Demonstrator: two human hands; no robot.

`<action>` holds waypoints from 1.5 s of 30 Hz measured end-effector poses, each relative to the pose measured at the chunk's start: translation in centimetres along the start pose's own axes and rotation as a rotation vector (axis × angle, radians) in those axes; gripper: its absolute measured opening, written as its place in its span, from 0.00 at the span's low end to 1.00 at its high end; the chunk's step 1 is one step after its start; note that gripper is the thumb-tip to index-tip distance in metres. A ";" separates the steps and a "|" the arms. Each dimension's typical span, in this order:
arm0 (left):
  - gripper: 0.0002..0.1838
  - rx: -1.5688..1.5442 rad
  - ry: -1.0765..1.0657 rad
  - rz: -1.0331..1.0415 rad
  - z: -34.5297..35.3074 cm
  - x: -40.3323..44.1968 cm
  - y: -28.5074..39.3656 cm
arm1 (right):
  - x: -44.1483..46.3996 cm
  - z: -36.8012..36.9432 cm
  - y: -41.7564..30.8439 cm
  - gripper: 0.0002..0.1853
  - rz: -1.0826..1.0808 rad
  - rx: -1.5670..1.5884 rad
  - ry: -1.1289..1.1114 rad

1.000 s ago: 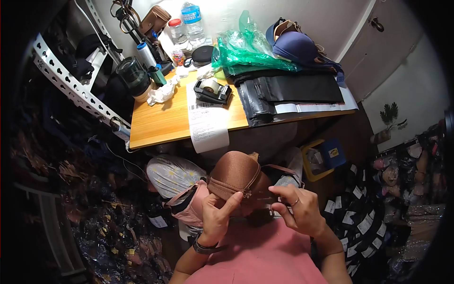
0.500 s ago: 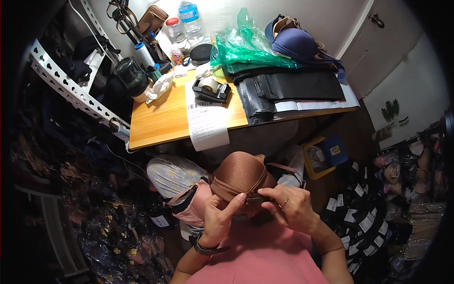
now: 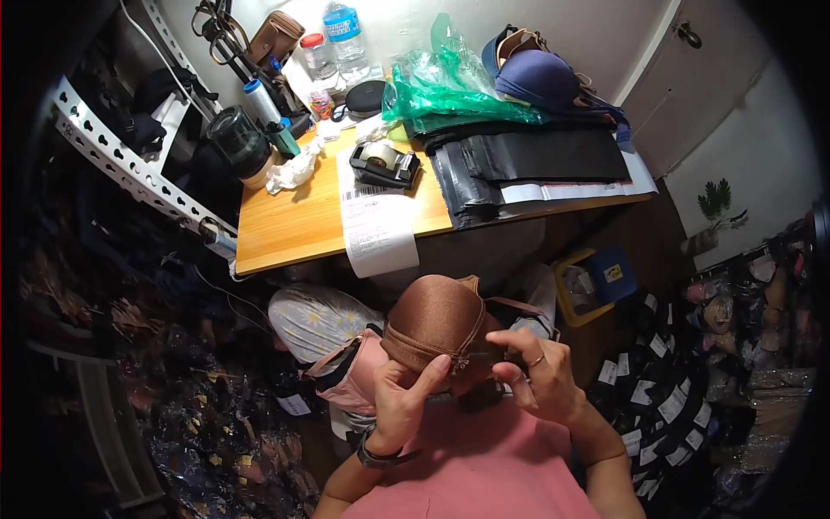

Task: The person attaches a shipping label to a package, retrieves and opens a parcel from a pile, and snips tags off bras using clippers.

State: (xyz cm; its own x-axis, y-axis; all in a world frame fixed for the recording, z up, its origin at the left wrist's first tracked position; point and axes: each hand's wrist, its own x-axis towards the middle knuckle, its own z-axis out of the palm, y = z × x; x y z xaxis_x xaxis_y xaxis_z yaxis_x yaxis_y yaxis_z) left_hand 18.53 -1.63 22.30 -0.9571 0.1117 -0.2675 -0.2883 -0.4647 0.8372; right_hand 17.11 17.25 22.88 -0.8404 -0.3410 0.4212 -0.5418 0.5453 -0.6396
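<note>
A brown bra (image 3: 437,313) lies over my lap, its smooth moulded cup facing up. My left hand (image 3: 405,394) pinches its lower edge between thumb and fingers, close to the middle of the bra. Just right of that spot, my right hand (image 3: 545,381) hovers with thumb and index finger apart and a ring on one finger. A fine pale line shows by its fingertips, too small to identify. Left of the brown bra, a pink bra (image 3: 353,370) with dark lining rests on my lap, partly under my left hand.
Ahead stands a wooden table (image 3: 285,229) bearing a tape dispenser (image 3: 385,164), a printed paper slip (image 3: 380,233), black plastic bags (image 3: 545,160), green plastic (image 3: 458,99) and a blue bra (image 3: 540,78). A yellow-and-blue bin (image 3: 596,285) is at right. Packaged goods flank me on both sides.
My right hand has drawn slightly right, off the bra's edge, and its thumb and index finger have spread. My left hand keeps its pinch.
</note>
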 end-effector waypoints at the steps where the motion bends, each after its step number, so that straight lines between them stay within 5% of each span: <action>1: 0.11 0.001 -0.002 -0.001 -0.3 0.0 0.0 | 0.0 -0.1 -0.1 0.16 0.059 0.046 0.019; 13: 0.13 -0.014 -0.005 0.076 -0.3 0.8 -1.4 | -0.4 2.0 0.0 0.10 -0.029 0.185 0.084; 15: 0.14 -0.170 -0.100 -0.078 -1.1 0.9 -1.1 | -0.7 1.8 -1.1 0.07 0.045 0.448 0.026; 18: 0.14 -0.244 -0.105 -0.105 -1.9 1.3 -1.9 | -0.8 -0.1 -1.0 0.15 -0.036 0.347 -0.177; 22: 0.16 -0.305 -0.045 -0.104 -1.6 1.4 -1.9 | -1.5 -2.6 1.1 0.03 0.208 0.213 0.157; 24: 0.15 -0.313 -0.028 -0.135 -1.3 1.3 -1.5 | -2.5 -4.8 2.5 0.04 0.312 -0.250 0.095; 30: 0.12 -0.287 -0.029 -0.129 0.3 1.4 -2.3 | -1.5 1.2 -0.5 0.17 0.036 0.059 0.069; 36: 0.09 -0.103 -0.058 0.057 0.9 0.1 -1.7 | -1.4 -1.5 1.8 0.01 0.285 -0.024 0.309; 37: 0.09 -0.067 -0.061 0.090 1.2 0.0 -1.6 | -1.8 -2.2 2.7 0.05 0.339 0.008 0.313; 40: 0.10 0.023 -0.069 0.131 1.2 -0.3 -2.0 | -2.0 -3.4 2.6 0.11 0.235 0.228 0.195; 42: 0.11 0.080 -0.073 0.136 1.1 -0.5 -2.1 | -0.8 -3.6 1.0 0.14 0.355 0.456 -0.028; 43: 0.12 0.103 -0.145 0.159 1.1 -0.6 -1.9 | -0.5 -2.8 2.1 0.17 0.168 0.311 -0.074; 45: 0.14 0.129 -0.202 0.191 1.0 -0.9 -1.4 | 1.2 -2.5 2.8 0.18 0.176 0.401 -0.236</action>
State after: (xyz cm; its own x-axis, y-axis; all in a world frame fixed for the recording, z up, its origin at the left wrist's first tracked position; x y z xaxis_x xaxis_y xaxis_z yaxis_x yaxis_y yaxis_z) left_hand 19.79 -0.23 21.89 -0.9774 0.2114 -0.0095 -0.0913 -0.3804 0.9203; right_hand 14.63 20.27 23.21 -0.8741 -0.4598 0.1568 -0.3140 0.2885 -0.9045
